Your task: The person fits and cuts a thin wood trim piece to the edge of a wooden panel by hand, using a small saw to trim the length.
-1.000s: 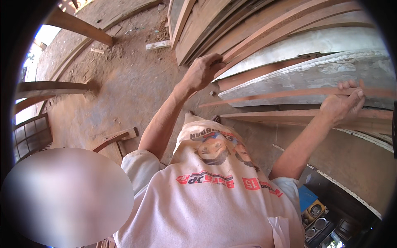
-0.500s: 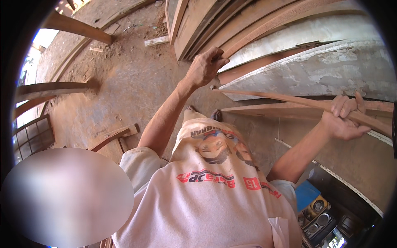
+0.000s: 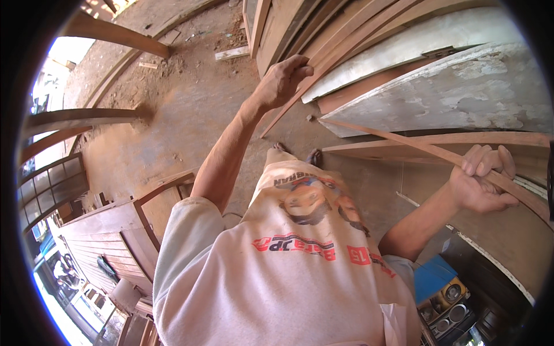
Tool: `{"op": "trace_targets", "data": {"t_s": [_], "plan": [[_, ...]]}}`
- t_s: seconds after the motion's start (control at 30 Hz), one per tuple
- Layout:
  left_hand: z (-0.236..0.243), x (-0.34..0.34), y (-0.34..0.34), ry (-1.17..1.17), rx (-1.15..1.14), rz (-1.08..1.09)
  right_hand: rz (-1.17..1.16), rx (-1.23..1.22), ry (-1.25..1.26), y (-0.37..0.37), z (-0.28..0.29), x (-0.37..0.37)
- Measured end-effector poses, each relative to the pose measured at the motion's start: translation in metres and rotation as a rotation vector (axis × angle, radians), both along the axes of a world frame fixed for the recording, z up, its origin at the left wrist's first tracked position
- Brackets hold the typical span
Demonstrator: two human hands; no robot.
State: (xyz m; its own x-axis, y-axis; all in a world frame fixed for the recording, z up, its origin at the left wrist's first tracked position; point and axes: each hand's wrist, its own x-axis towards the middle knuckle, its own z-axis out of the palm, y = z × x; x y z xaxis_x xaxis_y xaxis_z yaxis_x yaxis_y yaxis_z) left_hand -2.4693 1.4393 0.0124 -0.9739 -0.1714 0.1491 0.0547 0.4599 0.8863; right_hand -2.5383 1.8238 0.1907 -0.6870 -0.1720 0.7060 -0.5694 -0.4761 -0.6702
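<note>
My left hand [image 3: 285, 81] is raised at upper middle, fingers curled round a long upright wooden slat [image 3: 334, 52] beside stacked boards [image 3: 274, 32]. At right, my right hand [image 3: 482, 181] grips another long, thin reddish slat [image 3: 421, 148], which slants toward the middle, over a wooden board [image 3: 369, 151] and beside a weathered white-grey panel [image 3: 433, 92]. My printed shirt and my feet show below and between my arms.
Wooden posts [image 3: 115, 34] stand at left on a dusty floor [image 3: 173, 121] with scraps. A gridded glass frame [image 3: 49, 190] and a pale wooden panel [image 3: 101, 242] are at lower left. A stereo-like device [image 3: 447, 311] and blue object [image 3: 433, 274] lie at lower right.
My right hand has moved down, tilting its slat further from level. My left hand has risen slightly. More of the lower-left workshop shows.
</note>
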Motion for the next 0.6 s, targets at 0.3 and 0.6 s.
{"op": "trace_targets", "data": {"t_s": [0.3, 0.6], "plan": [[0.006, 0.020, -0.015, -0.016, 0.004, 0.022, -0.370, 0.129, -0.129, -0.042, -0.048, 0.002], [0.009, 0.042, -0.015, -0.091, 0.034, 0.153, -0.586, 0.169, -0.255, -0.067, -0.022, -0.005]]}}
